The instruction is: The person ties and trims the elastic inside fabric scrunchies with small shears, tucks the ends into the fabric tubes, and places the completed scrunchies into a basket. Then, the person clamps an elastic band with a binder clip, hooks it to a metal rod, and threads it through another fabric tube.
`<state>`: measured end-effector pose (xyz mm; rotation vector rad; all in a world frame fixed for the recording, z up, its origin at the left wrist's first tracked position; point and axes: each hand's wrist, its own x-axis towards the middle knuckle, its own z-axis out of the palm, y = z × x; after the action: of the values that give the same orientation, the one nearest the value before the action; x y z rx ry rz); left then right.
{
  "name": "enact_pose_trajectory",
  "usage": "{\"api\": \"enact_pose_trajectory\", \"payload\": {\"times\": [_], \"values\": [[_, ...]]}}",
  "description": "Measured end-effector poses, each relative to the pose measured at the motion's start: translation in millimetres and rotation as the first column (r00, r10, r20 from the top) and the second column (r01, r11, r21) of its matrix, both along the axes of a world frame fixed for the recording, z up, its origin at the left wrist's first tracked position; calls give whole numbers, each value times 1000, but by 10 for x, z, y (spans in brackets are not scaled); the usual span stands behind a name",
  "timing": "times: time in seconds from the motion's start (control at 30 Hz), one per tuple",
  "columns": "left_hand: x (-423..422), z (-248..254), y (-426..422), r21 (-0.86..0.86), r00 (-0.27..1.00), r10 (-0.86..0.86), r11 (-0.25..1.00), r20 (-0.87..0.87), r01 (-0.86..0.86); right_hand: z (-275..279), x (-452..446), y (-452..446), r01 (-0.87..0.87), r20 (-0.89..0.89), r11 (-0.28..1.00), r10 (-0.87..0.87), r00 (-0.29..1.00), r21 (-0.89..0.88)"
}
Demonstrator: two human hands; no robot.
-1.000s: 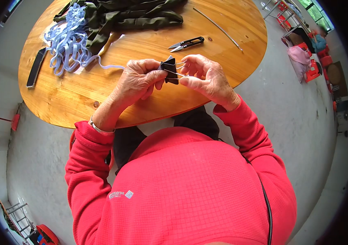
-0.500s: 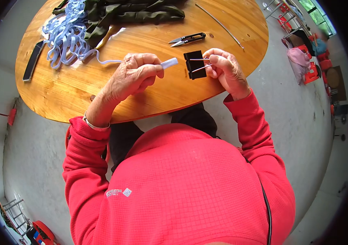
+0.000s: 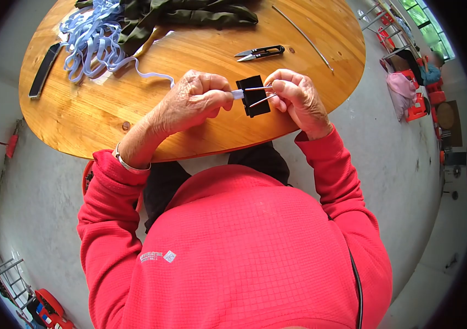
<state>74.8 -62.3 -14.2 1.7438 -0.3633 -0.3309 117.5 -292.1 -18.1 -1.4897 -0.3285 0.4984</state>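
Between the fingers of my left hand (image 3: 203,97) is pinched the end of a pale blue elastic band (image 3: 237,94). Its short tip meets the left edge of a black binder clip (image 3: 256,97); whether it sits inside the clip's jaws I cannot tell. My right hand (image 3: 298,98) grips the clip by its metal wire handles, with thumb and fingers closed on them. From behind my left hand the elastic runs back across the table to a loose, tangled heap (image 3: 99,41).
On the wooden table (image 3: 80,123) lie thread snips (image 3: 261,52), a thin metal rod (image 3: 303,38), a long black object (image 3: 44,71) and dark green fabric (image 3: 189,15). At the right, beyond the table, red stools (image 3: 417,107) and a pink cloth (image 3: 402,90) stand on the floor.
My hands have come closer together. The elastic's end, apart from the binder clip before, now reaches its left edge. The clip has shifted slightly left and tilted.
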Motion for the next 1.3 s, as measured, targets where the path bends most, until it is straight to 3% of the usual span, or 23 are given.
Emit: {"api": "enact_pose_trajectory", "payload": {"times": [0.2,0.4,0.5,0.6,0.7,0.73,0.83,1.17,1.3], "values": [[-5,-5,-18,-27,1000,7,1000,11,-6,-8,-8,83,-14,16,1000,14,1000,-12],[25,2,43,-45,996,-22,999,-84,18,35,-38,133,-22,92,997,29,995,-79],[-26,54,19,-65,989,47,996,-141,-56,17,-23,122,-14,142,998,23,990,-61],[1,-66,1,-138,998,33,990,55,-25,-14,3,52,24,149,1000,-22,989,-17],[-24,3,-11,87,944,-8,996,331,-22,-9,20,-82,66,104,996,-71,992,53],[-51,-5,-27,123,969,20,991,245,-51,-4,26,-140,74,96,995,-81,992,71],[65,-96,27,379,715,-184,917,675,-122,-2,57,-325,134,134,990,-139,981,49],[65,-52,63,482,829,-28,824,559,-297,34,277,-976,487,357,864,-417,836,-130],[93,-61,96,505,771,-55,785,634,-360,10,409,-1142,528,385,818,-422,821,-229]]}}
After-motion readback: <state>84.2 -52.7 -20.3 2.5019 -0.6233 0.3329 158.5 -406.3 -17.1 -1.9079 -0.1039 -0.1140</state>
